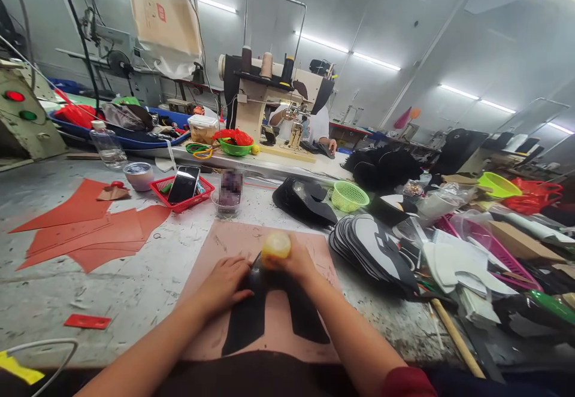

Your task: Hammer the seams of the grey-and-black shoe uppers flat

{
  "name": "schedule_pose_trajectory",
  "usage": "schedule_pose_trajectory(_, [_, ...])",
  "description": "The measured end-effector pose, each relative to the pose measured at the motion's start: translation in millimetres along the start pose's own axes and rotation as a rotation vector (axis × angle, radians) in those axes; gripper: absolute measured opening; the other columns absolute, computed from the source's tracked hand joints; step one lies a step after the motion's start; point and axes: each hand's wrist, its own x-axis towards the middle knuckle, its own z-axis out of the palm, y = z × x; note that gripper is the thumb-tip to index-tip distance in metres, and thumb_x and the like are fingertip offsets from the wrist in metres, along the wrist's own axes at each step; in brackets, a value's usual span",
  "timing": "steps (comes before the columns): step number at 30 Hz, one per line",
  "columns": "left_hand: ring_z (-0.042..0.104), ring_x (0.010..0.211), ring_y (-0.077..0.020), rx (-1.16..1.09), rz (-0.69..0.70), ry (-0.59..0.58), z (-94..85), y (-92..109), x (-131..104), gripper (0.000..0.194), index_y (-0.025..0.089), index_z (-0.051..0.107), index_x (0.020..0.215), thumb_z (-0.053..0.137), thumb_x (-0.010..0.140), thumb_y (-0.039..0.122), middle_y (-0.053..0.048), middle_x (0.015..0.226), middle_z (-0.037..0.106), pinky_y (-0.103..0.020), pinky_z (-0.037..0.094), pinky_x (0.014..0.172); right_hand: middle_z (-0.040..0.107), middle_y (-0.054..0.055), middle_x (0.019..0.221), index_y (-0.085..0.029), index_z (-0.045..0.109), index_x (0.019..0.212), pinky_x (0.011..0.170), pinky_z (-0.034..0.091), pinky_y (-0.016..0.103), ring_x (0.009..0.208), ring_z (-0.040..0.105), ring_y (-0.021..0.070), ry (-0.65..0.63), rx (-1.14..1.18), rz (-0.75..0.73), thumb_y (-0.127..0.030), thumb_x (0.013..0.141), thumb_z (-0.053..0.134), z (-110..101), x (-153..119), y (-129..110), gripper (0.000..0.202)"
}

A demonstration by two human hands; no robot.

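Observation:
A black U-shaped piece [246, 320] lies on a pinkish mat [215, 253], its two legs toward me. My left hand [227, 283] rests flat at the upper left of the piece, fingers stretched out over its edge. Wrapped round a yellowish, round-topped object [275, 247], my right hand [294, 259] is over the curved top of the piece. The object's underside is hidden. Beyond the mat sits a stack of black pieces [305, 199]. Another stack of black and pale pieces [371, 250] stands to the right.
Red-orange sheets [94, 229] lie left. A red basket [182, 208] holds a phone, beside a clear cup [227, 205]. A green basket [350, 196] sits beyond the stacks. A wooden handle [458, 340] lies right. Across the table, a person [318, 124] is behind a sewing machine [256, 94].

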Motion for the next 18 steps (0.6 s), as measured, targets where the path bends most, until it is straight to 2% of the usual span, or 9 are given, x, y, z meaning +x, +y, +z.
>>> schedule_pose_trajectory(2, [0.048, 0.118, -0.0267, -0.002, -0.012, 0.006, -0.7, 1, 0, 0.033, 0.022, 0.054, 0.103, 0.064, 0.076, 0.038, -0.008, 0.121, 0.058, -0.040, 0.036, 0.097, 0.066, 0.005, 0.088, -0.021, 0.053, 0.101, 0.070, 0.047, 0.034, 0.080, 0.062, 0.0247, 0.047, -0.024, 0.044, -0.046, 0.059, 0.071, 0, 1, -1, 0.052])
schedule_pose_trajectory(6, [0.050, 0.115, -0.0265, -0.003, -0.029, 0.009, -1.2, 1, 1, 0.032, 0.021, 0.053, 0.099, 0.066, 0.075, 0.036, -0.009, 0.120, 0.057, -0.040, 0.037, 0.096, 0.066, 0.003, 0.087, -0.022, 0.053, 0.100, 0.069, 0.046, 0.032, 0.079, 0.062, 0.0230, -0.070, 0.020, -0.018, -0.044, 0.058, 0.072, 3, 2, -2, 0.051])
schedule_pose_trajectory(9, [0.050, 0.114, -0.0268, -0.001, -0.046, 0.010, -1.3, 2, 1, 0.030, 0.020, 0.052, 0.095, 0.067, 0.074, 0.036, -0.009, 0.118, 0.058, -0.040, 0.038, 0.096, 0.066, 0.004, 0.086, -0.021, 0.052, 0.102, 0.069, 0.046, 0.033, 0.079, 0.062, 0.0241, 0.041, -0.039, 0.063, -0.046, 0.060, 0.071, 5, 3, -2, 0.052])
schedule_pose_trajectory(13, [0.050, 0.113, -0.0268, 0.005, -0.064, 0.014, -2.3, 3, 2, 0.032, 0.020, 0.051, 0.095, 0.069, 0.072, 0.034, -0.010, 0.120, 0.056, -0.039, 0.040, 0.094, 0.067, 0.004, 0.088, -0.022, 0.053, 0.102, 0.068, 0.046, 0.032, 0.079, 0.062, 0.0229, -0.059, 0.016, -0.005, -0.045, 0.059, 0.072, 8, 4, -3, 0.052])
schedule_pose_trajectory(16, [0.052, 0.111, -0.0270, 0.014, -0.073, 0.022, -2.0, 3, 2, 0.031, 0.019, 0.051, 0.088, 0.069, 0.071, 0.036, -0.009, 0.115, 0.057, -0.038, 0.042, 0.091, 0.067, 0.006, 0.089, -0.020, 0.052, 0.105, 0.070, 0.046, 0.034, 0.081, 0.062, 0.0241, 0.021, -0.015, 0.043, -0.045, 0.062, 0.070, 10, 5, -4, 0.053])
schedule_pose_trajectory(18, [0.052, 0.111, -0.0273, 0.020, -0.080, 0.029, -0.7, 2, 3, 0.031, 0.019, 0.050, 0.085, 0.071, 0.069, 0.037, -0.009, 0.113, 0.058, -0.039, 0.042, 0.091, 0.067, 0.005, 0.090, -0.021, 0.052, 0.105, 0.071, 0.046, 0.033, 0.082, 0.062, 0.0235, -0.036, 0.010, 0.012, -0.043, 0.060, 0.072, 11, 6, -6, 0.054])
